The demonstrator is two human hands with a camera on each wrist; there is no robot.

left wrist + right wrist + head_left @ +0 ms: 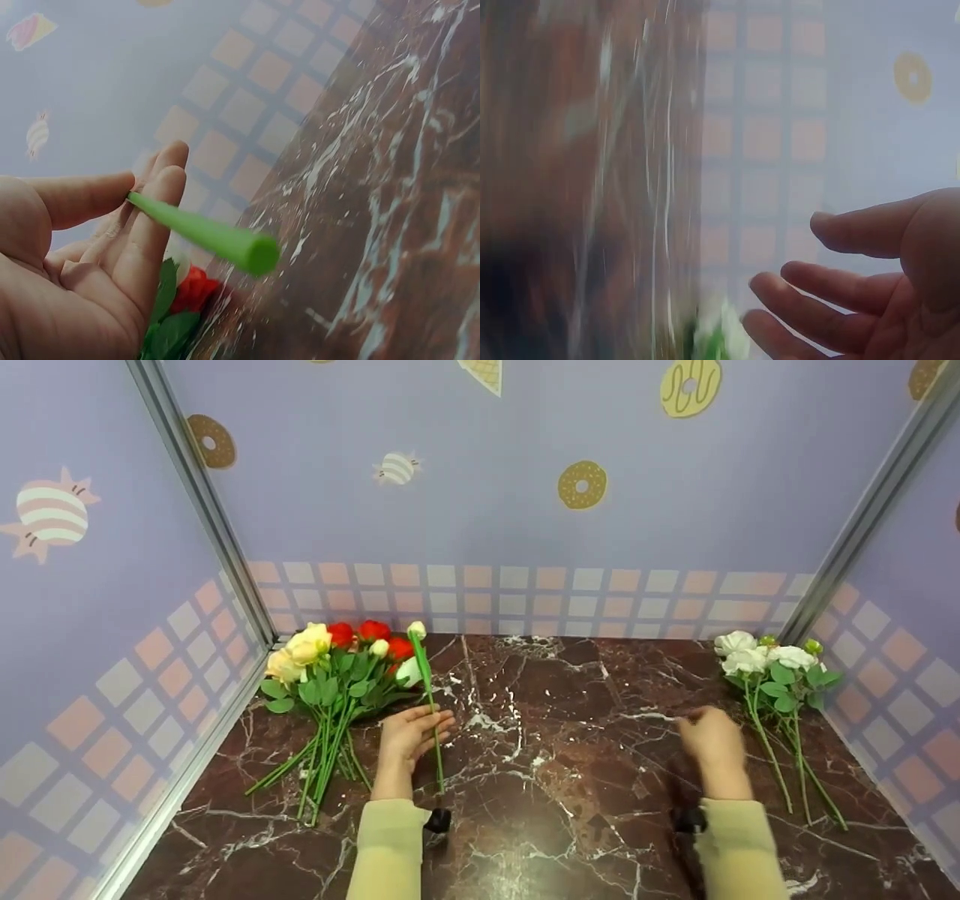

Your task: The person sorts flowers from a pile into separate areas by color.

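My left hand [405, 739] pinches a thin green stem [202, 232] between thumb and fingers, as the left wrist view shows close up. This stem stands roughly upright, with a small white flower bud [417, 628] at its top and a narrow green leaf below. Just left of that hand lies a bunch of roses: pale yellow roses [304, 649], red roses [373, 630], green leaves and several stems. My right hand [714, 739] is above the table's right part and holds nothing. Its fingers [810, 319] are relaxed, with the thumb apart, in the right wrist view.
White flowers [746, 660] with green buds and long stems lie at the right, beyond my right hand. The dark red marbled table [555, 765] runs between the hands. Patterned lilac walls [480, 510] close off the back and both sides.
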